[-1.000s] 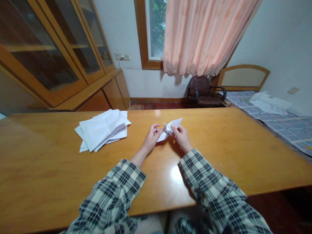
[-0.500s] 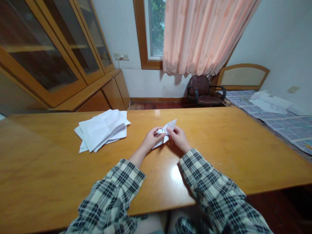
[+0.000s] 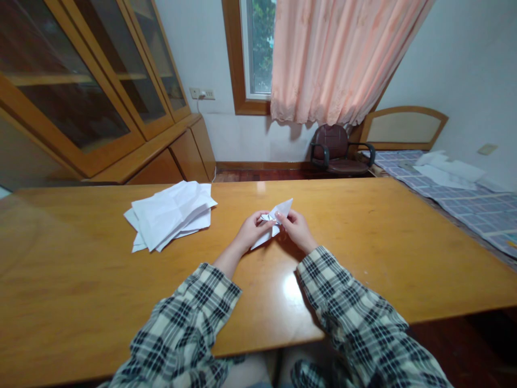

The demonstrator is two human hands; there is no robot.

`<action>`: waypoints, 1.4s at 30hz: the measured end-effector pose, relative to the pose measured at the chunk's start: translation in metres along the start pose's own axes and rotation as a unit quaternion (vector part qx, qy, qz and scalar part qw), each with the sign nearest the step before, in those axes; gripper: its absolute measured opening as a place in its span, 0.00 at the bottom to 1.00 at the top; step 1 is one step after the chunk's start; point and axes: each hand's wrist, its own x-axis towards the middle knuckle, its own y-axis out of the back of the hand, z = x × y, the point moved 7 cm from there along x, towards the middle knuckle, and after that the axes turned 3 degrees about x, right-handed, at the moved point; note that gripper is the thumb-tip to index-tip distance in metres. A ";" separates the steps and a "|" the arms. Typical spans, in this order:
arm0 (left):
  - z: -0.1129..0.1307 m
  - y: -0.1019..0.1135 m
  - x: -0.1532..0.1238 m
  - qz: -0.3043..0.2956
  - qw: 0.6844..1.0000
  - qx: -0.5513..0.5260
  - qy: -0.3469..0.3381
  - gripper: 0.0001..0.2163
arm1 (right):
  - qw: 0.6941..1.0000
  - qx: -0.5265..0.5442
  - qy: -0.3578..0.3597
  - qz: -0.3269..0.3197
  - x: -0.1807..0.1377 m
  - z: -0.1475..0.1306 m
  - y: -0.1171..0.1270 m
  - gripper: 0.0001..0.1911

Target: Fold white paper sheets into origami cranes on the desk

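Note:
A small folded white paper piece (image 3: 278,214) is held just above the wooden table (image 3: 363,242), near its middle. My left hand (image 3: 252,230) pinches its left side with fingers closed. My right hand (image 3: 297,229) pinches its right side, thumb and forefinger pressed on a fold. One pointed flap sticks up to the right between my hands. Both arms wear checked sleeves.
A loose stack of white paper sheets (image 3: 169,215) lies on the table to the left. A glass-door wooden cabinet (image 3: 92,97) stands at the left. Behind the table are a dark armchair (image 3: 335,151), a bed (image 3: 456,188) at the right, and a pink curtain (image 3: 335,59).
My hands have drawn closer together and shifted slightly left, folding the paper piece tighter. Since half a second ago almost nothing has moved.

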 end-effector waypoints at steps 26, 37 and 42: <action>-0.003 0.001 0.003 -0.054 0.988 0.134 -0.050 0.19 | 0.993 0.030 -0.003 0.111 0.002 0.004 0.023 0.22; -0.003 -0.003 0.001 -0.084 0.990 0.106 -0.032 0.18 | 0.990 0.054 -0.017 0.127 0.004 0.008 0.029 0.22; -0.005 -0.003 0.002 -0.082 0.989 0.117 -0.028 0.19 | 0.986 0.095 -0.038 0.131 0.003 0.010 0.028 0.23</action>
